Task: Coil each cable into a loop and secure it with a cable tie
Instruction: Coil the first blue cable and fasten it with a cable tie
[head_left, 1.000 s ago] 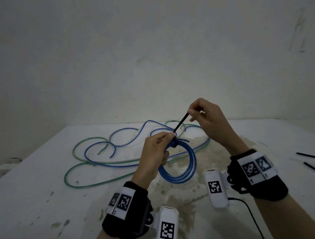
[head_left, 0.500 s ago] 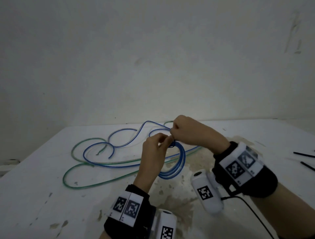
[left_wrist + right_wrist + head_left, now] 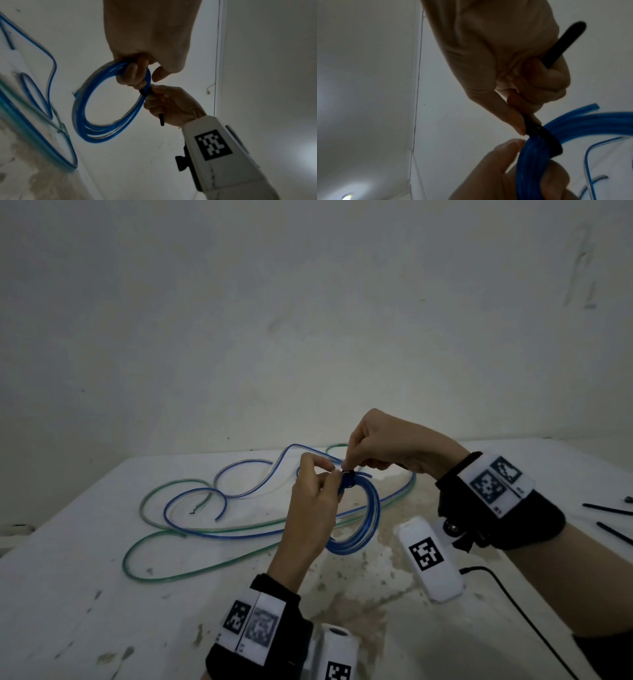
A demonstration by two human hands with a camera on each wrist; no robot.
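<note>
A blue cable coil (image 3: 368, 525) (image 3: 102, 116) (image 3: 544, 147) hangs above the white table (image 3: 85, 594). My left hand (image 3: 313, 494) (image 3: 137, 75) grips its top bundle with curled fingers. A black cable tie (image 3: 347, 474) (image 3: 145, 92) (image 3: 541, 135) wraps that bundle. My right hand (image 3: 373, 450) (image 3: 169, 102) (image 3: 518, 101) pinches the tie at its head, and the tie's tail (image 3: 565, 43) runs through the fist and sticks out behind it. A loose blue cable (image 3: 205, 494) and a loose green cable (image 3: 144, 542) lie spread on the table to the left.
Spare black cable ties (image 3: 609, 510) lie at the table's right edge. A thin black cord (image 3: 513, 604) trails from the right wrist camera across the near right. A stained patch (image 3: 370, 587) marks the table below the coil. A bare wall stands behind.
My right hand, which held the tie's tail up and to the right a second ago, has come down to the tie's head at the bundle. The coil stays in my left hand.
</note>
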